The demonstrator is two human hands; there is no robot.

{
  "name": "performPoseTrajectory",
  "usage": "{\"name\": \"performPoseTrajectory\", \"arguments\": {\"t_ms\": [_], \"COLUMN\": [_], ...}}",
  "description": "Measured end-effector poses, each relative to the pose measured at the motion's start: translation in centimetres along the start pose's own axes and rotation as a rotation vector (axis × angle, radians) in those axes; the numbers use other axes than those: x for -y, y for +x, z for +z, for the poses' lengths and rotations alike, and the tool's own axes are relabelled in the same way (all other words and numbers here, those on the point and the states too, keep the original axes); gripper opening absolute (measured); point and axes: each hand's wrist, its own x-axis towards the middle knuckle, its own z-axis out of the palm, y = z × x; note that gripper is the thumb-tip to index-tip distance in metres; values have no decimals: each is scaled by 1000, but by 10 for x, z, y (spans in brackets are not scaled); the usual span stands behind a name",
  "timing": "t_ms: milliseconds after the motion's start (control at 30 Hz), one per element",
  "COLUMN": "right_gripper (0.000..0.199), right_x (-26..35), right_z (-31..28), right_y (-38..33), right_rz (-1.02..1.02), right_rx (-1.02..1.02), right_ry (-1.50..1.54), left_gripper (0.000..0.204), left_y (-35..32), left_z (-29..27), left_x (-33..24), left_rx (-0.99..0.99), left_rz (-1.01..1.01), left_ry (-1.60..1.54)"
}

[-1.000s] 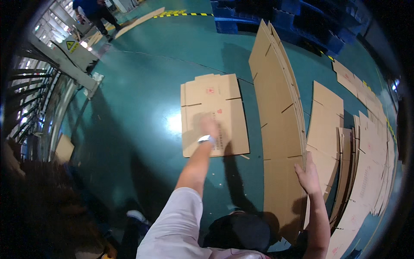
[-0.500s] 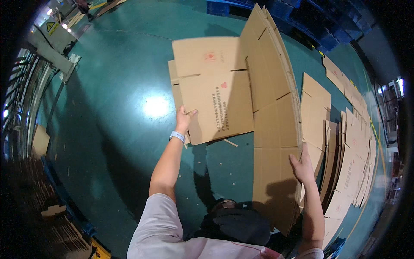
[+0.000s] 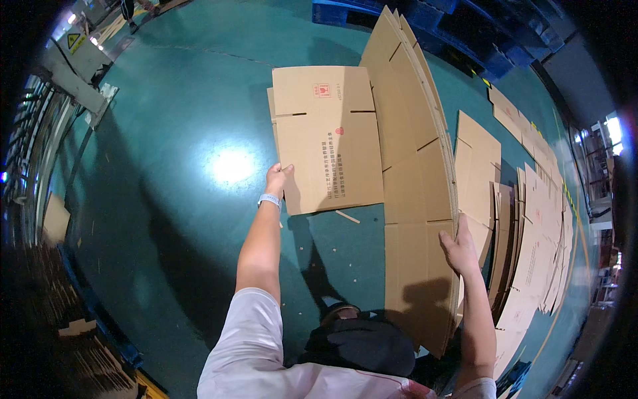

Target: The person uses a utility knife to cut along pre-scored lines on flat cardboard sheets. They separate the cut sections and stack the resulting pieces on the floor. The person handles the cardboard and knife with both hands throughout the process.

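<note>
A brown flattened cardboard box (image 3: 325, 143) is spread partly open in front of me, its printed panel on the left. A long plain panel (image 3: 415, 193) rises to the right of a fold, with slots cut along it. Pinched at the left edge of the printed panel is my left hand (image 3: 279, 178), thumb on the front face. My right hand (image 3: 460, 247) grips the outer right edge of the long panel, thumb on the near face and the other fingers mostly hidden behind. Layered cardboard shows along that edge.
More flattened boxes (image 3: 531, 246) lean and lie in a row at the right. Blue pallets (image 3: 452, 30) stand at the far side. Metal machinery (image 3: 73, 80) is at the far left, with stacked cardboard (image 3: 93, 359) at the lower left. Small scraps lie on the green floor (image 3: 166, 199).
The printed panel has swung slightly and turned flatter toward me. My left hand has shifted a little left with its edge; my right hand keeps its hold.
</note>
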Motion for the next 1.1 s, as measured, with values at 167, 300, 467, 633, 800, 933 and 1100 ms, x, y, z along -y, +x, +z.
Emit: {"name": "performPoseTrajectory", "arguments": {"t_ms": [167,300,467,633,800,933,1100], "right_gripper": [45,44,44,52,73,71,67], "right_x": [1,12,18,-5,-29,-25,-50], "right_z": [5,5,0,3,-11,-14,-8], "right_y": [1,0,2,5,10,15,13], "right_rz": [-53,-35,18,3,116,191,87], "right_rx": [-29,-12,84,43,45,87,0], "right_ry": [-50,13,129,82,-17,22,-58], "left_gripper": [23,37,44,32,22,18,31], "left_y": [-1,-22,-75,-135,-188,-219,-216], "left_z": [-8,18,47,48,-52,-144,-226], "left_x": [-4,-31,-105,-153,-179,-167,-54], "left_rx": [-170,-59,343,278,289,171,-239], "left_rz": [467,506,295,941,851,1024,749], "left_ry": [391,-97,-26,547,805,1145,991]}}
